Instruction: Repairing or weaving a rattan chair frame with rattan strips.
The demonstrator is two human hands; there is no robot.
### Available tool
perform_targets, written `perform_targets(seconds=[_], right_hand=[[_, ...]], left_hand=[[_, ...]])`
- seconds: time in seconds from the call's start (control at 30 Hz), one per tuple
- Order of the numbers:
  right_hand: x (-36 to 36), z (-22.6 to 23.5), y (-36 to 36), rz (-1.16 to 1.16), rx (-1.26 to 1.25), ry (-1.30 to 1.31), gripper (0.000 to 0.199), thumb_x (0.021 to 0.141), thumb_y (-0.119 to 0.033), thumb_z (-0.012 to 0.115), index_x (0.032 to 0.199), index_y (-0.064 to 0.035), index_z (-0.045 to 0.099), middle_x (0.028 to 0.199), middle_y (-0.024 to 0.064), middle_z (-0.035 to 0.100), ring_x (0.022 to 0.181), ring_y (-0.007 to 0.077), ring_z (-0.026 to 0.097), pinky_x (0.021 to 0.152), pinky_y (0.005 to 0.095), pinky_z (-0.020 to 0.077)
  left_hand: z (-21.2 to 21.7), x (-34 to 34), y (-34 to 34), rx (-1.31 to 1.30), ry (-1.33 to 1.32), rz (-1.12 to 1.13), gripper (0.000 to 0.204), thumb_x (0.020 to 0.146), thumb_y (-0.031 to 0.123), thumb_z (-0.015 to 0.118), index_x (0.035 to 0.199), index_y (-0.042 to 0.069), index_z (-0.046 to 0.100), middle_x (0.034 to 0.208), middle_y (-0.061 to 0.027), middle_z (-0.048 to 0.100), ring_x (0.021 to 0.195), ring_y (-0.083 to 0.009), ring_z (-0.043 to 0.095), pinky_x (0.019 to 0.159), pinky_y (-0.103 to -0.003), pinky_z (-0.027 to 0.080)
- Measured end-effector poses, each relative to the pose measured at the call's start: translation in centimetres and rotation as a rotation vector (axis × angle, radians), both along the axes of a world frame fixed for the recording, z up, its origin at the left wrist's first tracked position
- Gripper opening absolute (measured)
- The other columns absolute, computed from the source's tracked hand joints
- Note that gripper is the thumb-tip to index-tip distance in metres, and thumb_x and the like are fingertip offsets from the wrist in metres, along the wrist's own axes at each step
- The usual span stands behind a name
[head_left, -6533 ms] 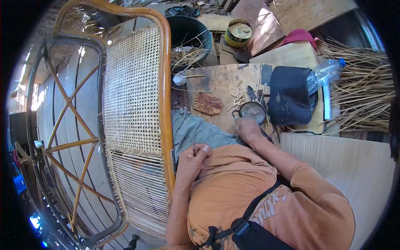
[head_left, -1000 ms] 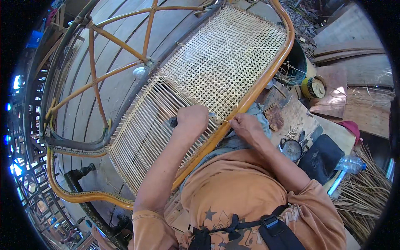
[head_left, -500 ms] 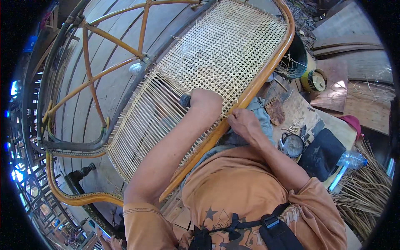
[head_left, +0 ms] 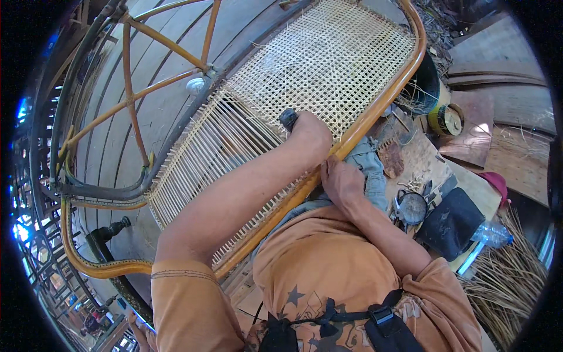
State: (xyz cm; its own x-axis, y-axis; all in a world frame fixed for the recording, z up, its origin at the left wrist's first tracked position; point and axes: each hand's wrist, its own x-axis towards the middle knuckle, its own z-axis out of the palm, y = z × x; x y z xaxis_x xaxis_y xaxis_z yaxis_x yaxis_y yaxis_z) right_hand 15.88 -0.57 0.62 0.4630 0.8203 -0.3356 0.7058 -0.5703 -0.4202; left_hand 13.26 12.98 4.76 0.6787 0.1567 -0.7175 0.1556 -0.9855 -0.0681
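Observation:
A cane panel is stretched across a bent rattan frame. Its upper part is closely woven in an open lattice, while single parallel strands run across the lower left part. My left hand is closed over the panel near the border of these two areas. A tool with a dark rounded handle sticks out of that fist; its other end is hidden. At the frame's near edge, my right hand is closed, fingertips against the rail. Whatever it may hold is hidden.
At right, a round metal-rimmed object, a black pad and a plastic bottle lie beside loose cane strands. A yellow can stands farther back. Rattan poles cross at upper left.
My left hand has moved right and slightly away with the dark-handled tool, its wrist turned. My right hand stays at the rail, fingers turned more upward. The whole view has shifted slightly.

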Motion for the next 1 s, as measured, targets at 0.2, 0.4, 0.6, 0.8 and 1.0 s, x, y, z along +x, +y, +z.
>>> perform_targets(seconds=[0.2,0.4,0.6,0.8,1.0], right_hand=[[-0.3,-0.6,0.7,0.011,-0.083,-0.025,0.018,0.087,-0.023,0.05,0.084,-0.0064,0.056,0.07,0.0179,0.063,0.068,0.0346,0.064,0.058,0.0446,0.0509],[0.1,-0.3,0.1,0.047,-0.022,-0.023,0.022,0.087,-0.025,0.049,0.084,-0.0043,0.056,0.072,0.0183,0.064,0.069,0.0355,0.063,0.059,0.0467,0.0504],[0.4,-0.6,-0.1,0.022,-0.028,0.007,0.023,0.087,-0.026,0.049,0.083,-0.0038,0.055,0.07,0.0197,0.062,0.067,0.0364,0.063,0.057,0.0471,0.0502],[-0.3,0.1,0.2,0.005,-0.083,-0.037,0.022,0.088,-0.026,0.048,0.083,-0.0049,0.055,0.065,0.0201,0.061,0.064,0.0378,0.062,0.058,0.0494,0.0492],[-0.3,-0.5,0.6,0.011,-0.025,-0.015,0.02,0.089,-0.024,0.047,0.085,-0.0057,0.054,0.066,0.0202,0.061,0.065,0.0398,0.062,0.058,0.0498,0.0486]], left_hand=[[-1.0,0.0,1.0,-0.074,-0.007,0.006,0.023,0.077,0.02,0.062,0.098,0.013,0.07,0.099,-0.0049,0.067,0.091,-0.0205,0.064,0.07,-0.037,0.049],[0.2,-0.2,0.6,-0.076,-0.023,0.055,0.023,0.078,0.02,0.061,0.099,0.013,0.07,0.102,-0.004,0.067,0.093,-0.0205,0.063,0.071,-0.038,0.047],[1.2,0.5,0.7,-0.143,-0.015,0.066,0.02,0.081,0.016,0.054,0.09,0.011,0.071,0.093,-0.0065,0.068,0.088,-0.0206,0.066,0.069,-0.035,0.05],[0.6,-0.2,0.8,-0.112,-0.015,-0.016,0.018,0.079,0.017,0.058,0.09,0.012,0.071,0.092,-0.0053,0.069,0.088,-0.0209,0.066,0.069,-0.034,0.051],[-0.6,-1.1,1.4,-0.113,-0.097,0.045,0.017,0.079,0.018,0.059,0.09,0.011,0.071,0.093,-0.0064,0.068,0.088,-0.0209,0.066,0.069,-0.034,0.051]])
